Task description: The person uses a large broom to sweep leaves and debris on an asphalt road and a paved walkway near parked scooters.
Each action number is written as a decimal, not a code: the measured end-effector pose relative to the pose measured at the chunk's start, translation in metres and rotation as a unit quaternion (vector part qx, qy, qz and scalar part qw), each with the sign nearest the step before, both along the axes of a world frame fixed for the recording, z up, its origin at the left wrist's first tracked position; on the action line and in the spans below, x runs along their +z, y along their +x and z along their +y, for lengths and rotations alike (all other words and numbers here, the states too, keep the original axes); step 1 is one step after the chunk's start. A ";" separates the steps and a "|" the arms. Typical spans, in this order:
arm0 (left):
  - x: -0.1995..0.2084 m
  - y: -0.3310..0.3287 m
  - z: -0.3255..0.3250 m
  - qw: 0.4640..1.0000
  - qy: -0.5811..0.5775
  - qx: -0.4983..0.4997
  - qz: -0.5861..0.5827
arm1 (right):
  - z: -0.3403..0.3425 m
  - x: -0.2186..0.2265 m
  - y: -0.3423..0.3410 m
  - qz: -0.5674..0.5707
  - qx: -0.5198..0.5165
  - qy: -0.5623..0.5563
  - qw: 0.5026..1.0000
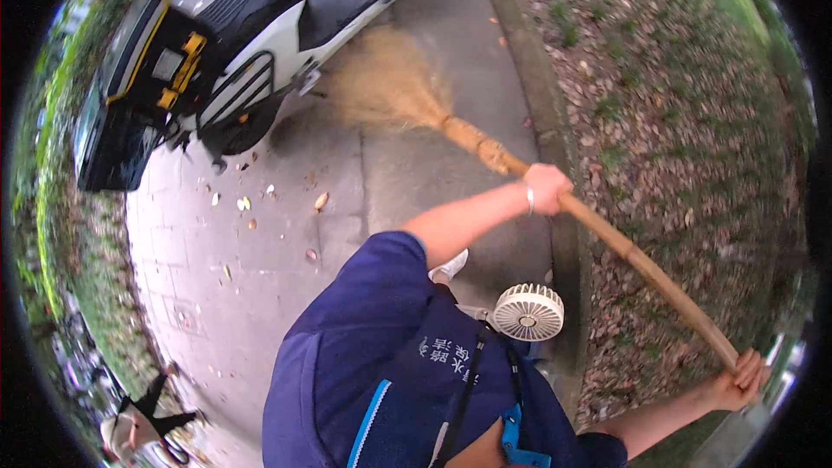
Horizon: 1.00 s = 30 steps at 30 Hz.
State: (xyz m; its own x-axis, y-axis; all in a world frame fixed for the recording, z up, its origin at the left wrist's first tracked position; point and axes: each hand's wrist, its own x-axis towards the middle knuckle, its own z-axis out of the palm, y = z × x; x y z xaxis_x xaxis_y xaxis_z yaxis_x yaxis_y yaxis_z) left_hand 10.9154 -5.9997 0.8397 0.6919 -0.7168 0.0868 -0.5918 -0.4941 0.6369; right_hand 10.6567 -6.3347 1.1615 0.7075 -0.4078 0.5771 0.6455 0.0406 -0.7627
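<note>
A long broom with a bamboo-like handle [667, 286] slants across the view from lower right to upper middle. My left hand [546, 189] is wrapped round the handle just behind the bound neck. At the handle's far end my right hand [738, 380] is closed on it, low at the right. The tan bristle head [390, 82] is smeared by motion and spreads over the grey pavement beside a scooter. Where exactly the bristles touch the ground is too blurred to tell.
A white and black scooter [290, 56] with a dark rear box [130, 95] stands at upper left. Fallen leaves [321, 201] dot the pavement [286, 303]. A stone curb [542, 113] borders leaf-strewn ground [659, 139] on the right. A small white fan [529, 312] hangs at my chest.
</note>
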 end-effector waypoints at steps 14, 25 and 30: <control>-0.100 -0.207 0.418 0.948 0.146 0.207 0.192 | 0.405 -0.075 0.048 0.073 0.049 -0.029 0.996; -0.054 -0.397 0.543 0.920 0.207 0.310 0.119 | 0.451 -0.114 -0.127 0.149 0.080 0.174 0.970; 0.016 -0.407 0.427 0.992 -0.027 0.114 0.049 | 0.463 0.056 -0.267 0.012 -0.114 0.029 0.993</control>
